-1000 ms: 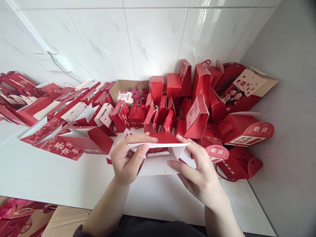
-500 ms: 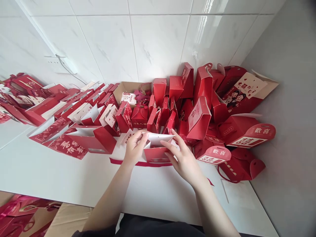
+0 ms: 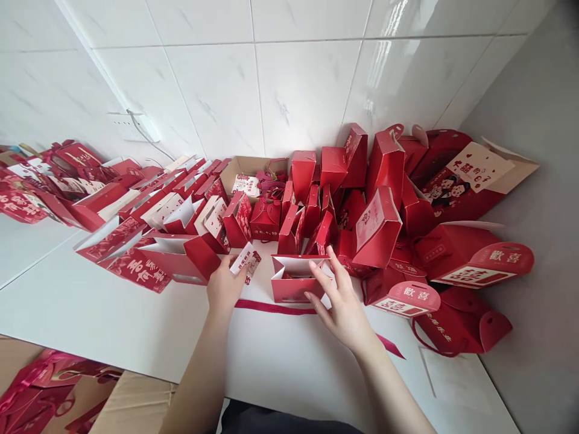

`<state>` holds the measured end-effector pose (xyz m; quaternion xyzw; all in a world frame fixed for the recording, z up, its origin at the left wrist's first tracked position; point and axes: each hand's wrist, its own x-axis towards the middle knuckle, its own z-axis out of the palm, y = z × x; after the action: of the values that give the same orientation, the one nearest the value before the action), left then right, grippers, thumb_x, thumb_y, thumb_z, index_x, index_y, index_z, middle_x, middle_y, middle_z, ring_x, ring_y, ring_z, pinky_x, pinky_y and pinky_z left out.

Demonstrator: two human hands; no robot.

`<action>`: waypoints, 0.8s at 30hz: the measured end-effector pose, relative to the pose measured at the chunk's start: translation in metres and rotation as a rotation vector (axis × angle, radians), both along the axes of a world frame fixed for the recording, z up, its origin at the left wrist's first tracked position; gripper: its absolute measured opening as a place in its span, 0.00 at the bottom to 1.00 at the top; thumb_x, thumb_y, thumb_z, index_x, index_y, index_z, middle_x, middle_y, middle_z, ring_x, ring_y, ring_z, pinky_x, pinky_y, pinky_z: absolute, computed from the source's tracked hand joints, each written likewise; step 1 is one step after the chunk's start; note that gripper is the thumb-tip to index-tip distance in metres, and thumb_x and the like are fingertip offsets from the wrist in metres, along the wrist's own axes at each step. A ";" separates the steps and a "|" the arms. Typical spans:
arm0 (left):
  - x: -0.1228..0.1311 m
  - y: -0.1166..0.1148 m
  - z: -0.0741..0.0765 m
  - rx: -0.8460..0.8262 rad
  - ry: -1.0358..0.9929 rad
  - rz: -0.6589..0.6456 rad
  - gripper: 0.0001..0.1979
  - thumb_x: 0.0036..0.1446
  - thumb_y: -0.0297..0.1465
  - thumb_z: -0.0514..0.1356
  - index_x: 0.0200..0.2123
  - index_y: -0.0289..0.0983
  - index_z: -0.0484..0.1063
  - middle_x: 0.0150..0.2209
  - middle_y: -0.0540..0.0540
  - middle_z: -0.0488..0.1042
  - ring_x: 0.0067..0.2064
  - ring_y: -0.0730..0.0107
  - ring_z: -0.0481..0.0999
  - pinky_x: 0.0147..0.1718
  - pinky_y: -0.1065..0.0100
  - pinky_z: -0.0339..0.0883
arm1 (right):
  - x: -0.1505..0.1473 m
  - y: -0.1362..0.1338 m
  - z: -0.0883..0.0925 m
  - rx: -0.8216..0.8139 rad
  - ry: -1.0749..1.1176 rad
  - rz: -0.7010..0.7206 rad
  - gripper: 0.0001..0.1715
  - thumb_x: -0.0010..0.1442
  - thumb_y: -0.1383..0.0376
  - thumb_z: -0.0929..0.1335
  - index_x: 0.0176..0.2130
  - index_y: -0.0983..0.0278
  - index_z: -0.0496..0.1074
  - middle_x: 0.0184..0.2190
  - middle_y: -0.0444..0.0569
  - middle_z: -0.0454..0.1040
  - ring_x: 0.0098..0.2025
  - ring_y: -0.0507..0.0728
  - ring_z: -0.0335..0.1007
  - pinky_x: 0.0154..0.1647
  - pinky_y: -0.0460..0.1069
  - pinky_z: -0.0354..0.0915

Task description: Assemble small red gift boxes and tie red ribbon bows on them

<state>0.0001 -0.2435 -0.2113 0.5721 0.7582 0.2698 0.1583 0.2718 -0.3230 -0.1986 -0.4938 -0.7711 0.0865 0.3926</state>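
Note:
Between the fingers of my left hand is a small white card with red print, tilted above the table. A second patterned piece shows right behind it; I cannot tell whether they are joined. My right hand grips the right end of a small red gift bag, which stands upright with its white-lined top open. One finger reaches behind the back panel and others lie at the front. What lies inside the bag is mostly hidden. A dark red ribbon runs along the table in front of it.
Rows of open red gift bags stand to the left. A cardboard box at the back holds tags and red pieces. Handled red boxes crowd the right side. Below the table edge at left is a carton.
My left hand has left the gift bag, moved left and taken hold of the card. My right hand stays at the bag's right end. The view has shifted slightly.

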 end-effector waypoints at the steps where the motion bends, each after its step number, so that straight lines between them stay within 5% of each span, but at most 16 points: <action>1: -0.002 0.002 -0.001 -0.044 0.004 0.002 0.19 0.56 0.46 0.62 0.48 0.44 0.75 0.39 0.39 0.82 0.41 0.42 0.79 0.35 0.56 0.68 | 0.001 -0.001 0.001 0.008 0.007 0.000 0.41 0.67 0.68 0.66 0.71 0.49 0.48 0.75 0.52 0.35 0.74 0.67 0.44 0.66 0.67 0.60; 6: -0.012 0.009 0.009 -0.002 -0.146 0.008 0.17 0.55 0.43 0.63 0.44 0.40 0.79 0.37 0.39 0.83 0.41 0.46 0.81 0.37 0.57 0.71 | 0.004 -0.002 0.003 0.108 0.102 -0.052 0.41 0.65 0.70 0.68 0.70 0.52 0.51 0.73 0.55 0.45 0.72 0.68 0.48 0.66 0.68 0.58; 12: -0.008 -0.028 0.060 0.300 -0.284 -0.101 0.17 0.53 0.43 0.66 0.38 0.36 0.80 0.34 0.43 0.83 0.36 0.54 0.82 0.32 0.63 0.73 | 0.003 -0.011 0.015 0.270 0.269 -0.119 0.31 0.62 0.72 0.69 0.62 0.59 0.64 0.64 0.59 0.62 0.65 0.68 0.61 0.62 0.67 0.64; 16: 0.003 -0.062 0.097 0.342 -0.216 -0.577 0.08 0.55 0.34 0.66 0.28 0.37 0.75 0.24 0.49 0.78 0.24 0.68 0.75 0.23 0.70 0.66 | 0.001 -0.023 0.028 0.270 0.341 0.013 0.30 0.61 0.73 0.69 0.61 0.61 0.65 0.59 0.59 0.67 0.62 0.65 0.65 0.60 0.62 0.67; 19: 0.020 -0.074 0.111 0.348 -0.196 -0.965 0.04 0.58 0.29 0.64 0.30 0.38 0.75 0.25 0.49 0.77 0.27 0.69 0.74 0.29 0.69 0.67 | 0.000 -0.031 0.032 0.182 0.402 0.147 0.30 0.62 0.69 0.69 0.62 0.61 0.63 0.61 0.60 0.65 0.64 0.66 0.63 0.61 0.63 0.66; 21: 0.032 -0.076 0.111 0.335 -0.222 -1.099 0.02 0.58 0.28 0.65 0.32 0.39 0.76 0.26 0.49 0.77 0.29 0.69 0.74 0.33 0.67 0.67 | 0.002 -0.035 0.033 0.092 0.445 0.248 0.31 0.64 0.67 0.68 0.64 0.61 0.61 0.59 0.59 0.69 0.62 0.65 0.66 0.60 0.61 0.68; 24: 0.047 -0.075 0.101 0.268 -0.238 -1.129 0.02 0.61 0.30 0.63 0.36 0.39 0.77 0.29 0.48 0.79 0.31 0.69 0.74 0.34 0.67 0.67 | 0.008 -0.040 0.034 -0.003 0.471 0.300 0.24 0.67 0.70 0.65 0.61 0.56 0.65 0.47 0.51 0.79 0.47 0.57 0.78 0.48 0.51 0.74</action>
<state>0.0469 -0.3182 -0.1100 0.8678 0.2728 0.2997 0.2875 0.2799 -0.3629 -0.1648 -0.3408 -0.7231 0.2571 0.5431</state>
